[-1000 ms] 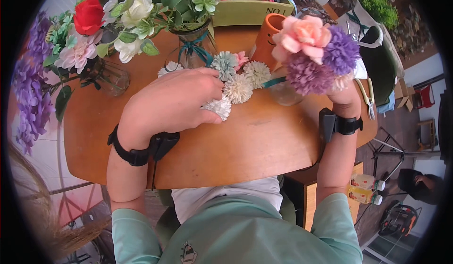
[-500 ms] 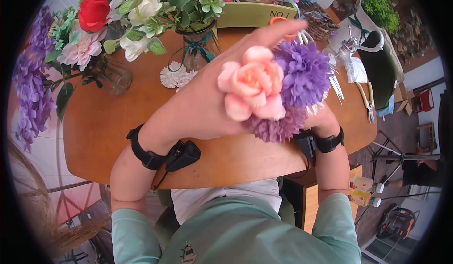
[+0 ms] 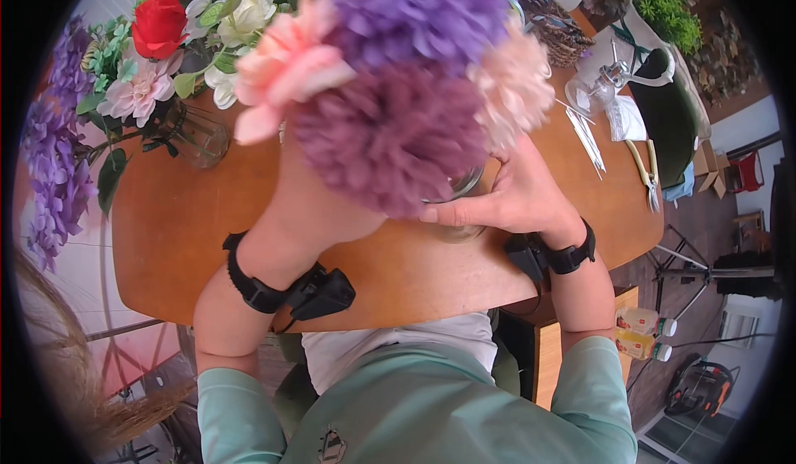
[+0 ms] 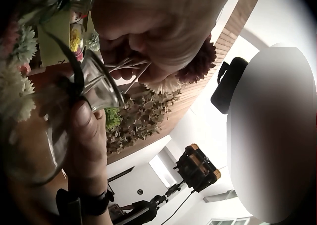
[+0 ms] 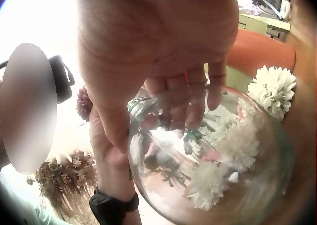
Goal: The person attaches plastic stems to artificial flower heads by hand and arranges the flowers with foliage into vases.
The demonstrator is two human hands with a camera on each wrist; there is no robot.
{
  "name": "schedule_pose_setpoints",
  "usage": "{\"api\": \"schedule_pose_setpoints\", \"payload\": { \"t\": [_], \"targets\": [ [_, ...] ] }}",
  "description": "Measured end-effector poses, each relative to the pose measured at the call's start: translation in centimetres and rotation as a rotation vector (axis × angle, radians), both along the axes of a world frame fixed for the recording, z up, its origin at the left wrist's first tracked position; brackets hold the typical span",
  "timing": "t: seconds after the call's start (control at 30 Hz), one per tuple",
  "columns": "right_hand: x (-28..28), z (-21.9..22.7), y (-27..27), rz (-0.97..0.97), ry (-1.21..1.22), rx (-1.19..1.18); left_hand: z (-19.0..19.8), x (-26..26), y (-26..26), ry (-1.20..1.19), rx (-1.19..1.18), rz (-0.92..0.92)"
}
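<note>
My left hand pinches the thin stems of a small bunch of artificial flowers. In the left wrist view the stem ends reach into the flared mouth of a clear glass vase. The bunch has a purple flower, a mauve flower, a peach rose and a pale pink flower; from the head they cover much of the left hand. My right hand grips the vase round its neck, thumb beside a dark ribbon. The round glass body shows below the right palm.
A white flower lies by an orange pot. Left on the table stands a glass jar of artificial flowers. Pliers, white sticks and a glue-gun-like tool lie at the right.
The bunch passed from my right hand to my left and came to the middle, nearer the head camera. My left hand left the white flowers; my right hand now holds the vase.
</note>
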State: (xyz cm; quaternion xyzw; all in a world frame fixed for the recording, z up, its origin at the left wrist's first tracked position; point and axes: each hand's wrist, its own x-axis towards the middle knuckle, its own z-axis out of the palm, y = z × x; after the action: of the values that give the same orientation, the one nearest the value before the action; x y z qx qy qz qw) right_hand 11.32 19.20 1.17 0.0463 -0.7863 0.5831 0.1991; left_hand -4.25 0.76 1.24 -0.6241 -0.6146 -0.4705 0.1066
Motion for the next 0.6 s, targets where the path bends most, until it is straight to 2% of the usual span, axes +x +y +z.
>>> {"api": "schedule_pose_setpoints", "payload": {
  "t": [0.07, 0.1, 0.17, 0.23, 0.33, 0.4, 0.47, 0.53, 0.6],
  "targets": [
    [0.0, 0.5, 0.3, 0.061, -0.046, 0.223, 0.9, -1.0, -0.7, 0.402, 0.025, 0.185],
    [0.1, 0.9, 0.4, 0.063, -0.111, 0.213, 0.0, -1.4, -1.8, 0.404, 0.024, 0.181],
    [0.1, 0.4, 0.6, 0.049, -0.126, 0.168, -1.9, -1.3, -3.8, -0.161, -0.064, 0.143],
    [0.2, 0.4, 1.2, 0.036, -0.138, 0.134, -2.1, -1.6, -3.7, -0.103, -0.068, 0.127],
    [0.9, 1.4, 3.6, 0.040, -0.101, 0.223, -0.1, -2.0, -2.4, 0.081, -0.056, 0.088],
    [1.8, 1.9, 5.7, -0.162, -0.155, 0.194, 1.0, -2.1, -1.9, 0.192, -0.052, 0.078],
    [2.0, 1.5, 8.6, -0.318, -0.043, 0.249, 1.3, -1.6, -2.2, 0.283, -0.080, 0.068],
    [2.0, 0.5, 10.5, -0.467, -0.115, -0.038, 1.3, -1.2, -1.7, 0.333, -0.089, 0.048],
    [1.9, 0.0, 11.6, -0.605, -0.107, -0.079, 1.7, -0.5, -0.2, -0.182, -0.107, -0.108]
  ]
}}
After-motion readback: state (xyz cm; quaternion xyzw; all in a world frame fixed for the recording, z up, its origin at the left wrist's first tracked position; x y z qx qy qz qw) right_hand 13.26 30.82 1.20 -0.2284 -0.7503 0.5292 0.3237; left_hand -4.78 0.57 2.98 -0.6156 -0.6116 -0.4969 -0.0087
